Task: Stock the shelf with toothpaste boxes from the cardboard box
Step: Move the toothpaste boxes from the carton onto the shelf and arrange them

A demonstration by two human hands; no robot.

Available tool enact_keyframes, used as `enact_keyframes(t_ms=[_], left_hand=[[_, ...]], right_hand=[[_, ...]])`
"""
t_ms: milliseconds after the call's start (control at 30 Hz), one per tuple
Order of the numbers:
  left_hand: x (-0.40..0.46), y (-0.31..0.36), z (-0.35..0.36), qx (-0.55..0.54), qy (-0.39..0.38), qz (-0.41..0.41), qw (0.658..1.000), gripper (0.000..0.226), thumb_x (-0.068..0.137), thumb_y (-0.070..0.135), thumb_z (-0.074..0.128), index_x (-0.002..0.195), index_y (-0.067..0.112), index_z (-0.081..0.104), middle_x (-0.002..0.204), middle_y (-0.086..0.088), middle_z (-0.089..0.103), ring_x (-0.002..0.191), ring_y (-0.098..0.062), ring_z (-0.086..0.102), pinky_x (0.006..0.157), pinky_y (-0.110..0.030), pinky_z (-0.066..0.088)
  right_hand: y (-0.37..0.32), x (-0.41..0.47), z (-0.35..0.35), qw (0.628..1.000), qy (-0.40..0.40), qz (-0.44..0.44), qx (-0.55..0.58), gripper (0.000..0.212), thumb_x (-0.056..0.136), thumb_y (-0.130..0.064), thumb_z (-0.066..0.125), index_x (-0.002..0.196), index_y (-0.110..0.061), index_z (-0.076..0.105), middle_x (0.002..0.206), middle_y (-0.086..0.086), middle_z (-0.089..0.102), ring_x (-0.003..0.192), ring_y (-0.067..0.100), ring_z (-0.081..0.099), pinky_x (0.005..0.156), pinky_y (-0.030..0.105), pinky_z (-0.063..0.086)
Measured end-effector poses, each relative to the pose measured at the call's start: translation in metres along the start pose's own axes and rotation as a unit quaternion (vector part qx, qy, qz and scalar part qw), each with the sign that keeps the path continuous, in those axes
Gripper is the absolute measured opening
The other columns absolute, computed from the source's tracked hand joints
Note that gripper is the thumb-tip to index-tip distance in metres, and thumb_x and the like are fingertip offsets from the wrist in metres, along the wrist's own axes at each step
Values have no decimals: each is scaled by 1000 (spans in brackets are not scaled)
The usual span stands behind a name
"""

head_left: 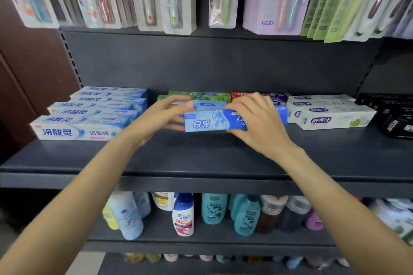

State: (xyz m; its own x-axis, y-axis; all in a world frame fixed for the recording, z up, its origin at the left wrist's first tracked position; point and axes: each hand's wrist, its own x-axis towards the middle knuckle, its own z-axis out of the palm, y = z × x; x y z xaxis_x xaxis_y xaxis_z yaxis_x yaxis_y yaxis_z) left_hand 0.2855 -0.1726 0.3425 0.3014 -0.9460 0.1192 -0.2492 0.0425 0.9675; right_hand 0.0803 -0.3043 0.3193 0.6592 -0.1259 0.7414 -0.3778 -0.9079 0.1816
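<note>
A blue toothpaste box (pixel 214 121) is gripped at its ends by the left hand (pixel 161 118) and right hand (pixel 257 120), above the shelf (pixel 201 158); white boxes (pixel 89 114) are stacked left of them.

Dark grey metal back panel (pixel 212 65), brown wall (pixel 26 69) at left, pale floor (pixel 89 262) below

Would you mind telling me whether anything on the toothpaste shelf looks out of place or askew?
Only the blue toothpaste box in both hands: its print faces upside down, unlike the front white-and-blue box to the left, which reads upright.
</note>
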Motion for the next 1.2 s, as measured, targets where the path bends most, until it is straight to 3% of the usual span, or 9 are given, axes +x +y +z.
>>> enact_keyframes(t_ms=[133, 267, 400, 467, 600, 733, 867, 967, 1200], left_hand=[[-1, -8, -4, 63, 1, 30, 998, 26, 84, 9, 67, 110, 12, 65, 104, -4, 66, 77, -2, 65, 67, -16, 53], [4, -23, -21, 177, 41, 86, 980, 22, 82, 12, 70, 102, 20, 68, 111, 5, 67, 94, 2, 60, 83, -10, 45], [4, -35, -36, 213, 55, 94, 971, 25, 84, 14, 68, 107, 22, 65, 118, 4, 64, 107, -5, 59, 91, -10, 42], [2, -40, -40, 203, 78, 84, 972, 30, 85, 14, 67, 114, 20, 62, 122, 3, 62, 109, -10, 59, 96, -18, 43], [-6, -40, -26, 50, 140, 49, 988, 35, 90, 11, 60, 125, 12, 56, 113, -1, 61, 91, -6, 62, 77, -21, 55], [-9, -33, 11, -72, 122, 29, 989, 26, 94, 16, 54, 119, 11, 58, 97, -3, 63, 77, -5, 64, 70, -23, 58], [-12, -40, 28, 103, 66, 39, 992, 26, 93, 32, 54, 113, 19, 63, 106, 1, 65, 86, -2, 62, 82, -20, 51], [-10, -48, 25, 326, 49, 91, 940, 35, 93, 37, 53, 123, 21, 60, 121, 2, 60, 108, -8, 54, 93, -17, 35], [-2, -66, 8, 404, 87, 95, 906, 49, 93, 44, 49, 138, 25, 44, 148, 5, 36, 138, -14, 27, 112, -28, 22]], right_hand=[[-4, 4, 14, 1000, -10, 1, -9, 43, 71, -29, 76, 108, -13, 61, 106, 3, 62, 95, 27, 51, 80, 31, 31], [4, 9, 19, 988, -140, 60, 19, 53, 74, -36, 74, 119, -20, 51, 119, -1, 62, 106, 26, 57, 90, 35, 32], [15, 21, 22, 948, -226, 161, 156, 61, 70, -43, 78, 121, -31, 47, 122, -7, 58, 113, 16, 54, 85, 35, 41], [16, 28, 25, 923, -172, 216, 268, 70, 67, -33, 83, 126, -32, 45, 118, -6, 54, 112, 13, 53, 89, 32, 45], [5, 35, 31, 791, 21, 411, 453, 99, 71, -23, 82, 146, -31, 18, 133, 4, 38, 116, 15, 51, 100, 32, 44], [-34, 43, 33, 633, -63, 453, 624, 75, 91, -25, 61, 147, -29, 10, 118, 4, 60, 100, 17, 65, 85, 38, 56], [-38, 52, 42, 736, -99, 407, 531, 52, 93, -18, 58, 139, -24, 36, 106, 8, 64, 87, 13, 62, 76, 26, 52], [-23, 57, 49, 841, -161, 353, 378, 46, 87, -16, 62, 131, -18, 50, 104, 5, 66, 89, 14, 60, 84, 30, 48], [1, 60, 64, 971, -141, 69, 180, 30, 89, -15, 57, 118, -19, 63, 120, 0, 59, 103, 21, 59, 85, 36, 47]])
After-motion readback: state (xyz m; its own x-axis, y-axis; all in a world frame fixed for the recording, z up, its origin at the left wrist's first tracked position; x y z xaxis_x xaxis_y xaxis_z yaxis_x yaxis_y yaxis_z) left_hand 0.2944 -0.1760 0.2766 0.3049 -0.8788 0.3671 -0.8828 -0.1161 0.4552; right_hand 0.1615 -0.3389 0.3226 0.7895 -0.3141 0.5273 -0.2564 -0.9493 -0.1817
